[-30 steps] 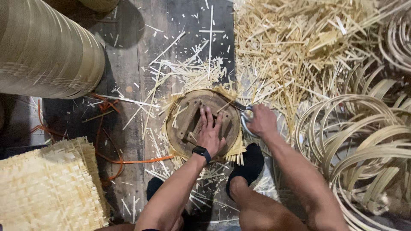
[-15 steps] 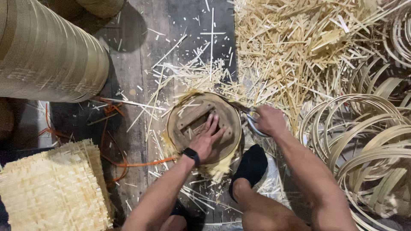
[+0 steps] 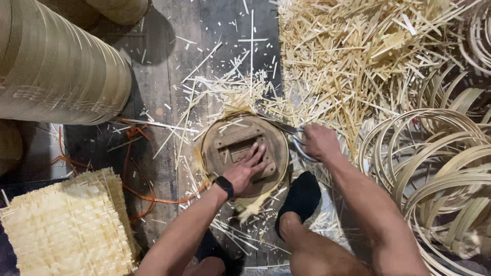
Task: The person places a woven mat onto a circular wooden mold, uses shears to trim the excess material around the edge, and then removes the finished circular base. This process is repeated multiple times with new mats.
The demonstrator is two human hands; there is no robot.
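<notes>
A round wooden disc point(image 3: 225, 140) with a raised block in its middle lies on the floor over woven bamboo whose frayed edge sticks out around it. My left hand point(image 3: 248, 168), with a black watch on the wrist, presses flat on the disc. My right hand point(image 3: 318, 141) grips metal shears point(image 3: 287, 130) whose blades reach along the disc's upper right rim.
A heap of cut bamboo strips point(image 3: 358, 56) fills the upper right. Bent bamboo hoops point(image 3: 434, 168) lie at right. Big rolled bamboo cylinders point(image 3: 56, 76) stand at left, a stack of woven mats point(image 3: 66, 230) at lower left. My black-socked foot point(image 3: 302, 197) rests below the disc.
The view has shifted slightly. My left hand has turned a little on the disc, and my right hand with the shears has stayed at the upper right rim.
</notes>
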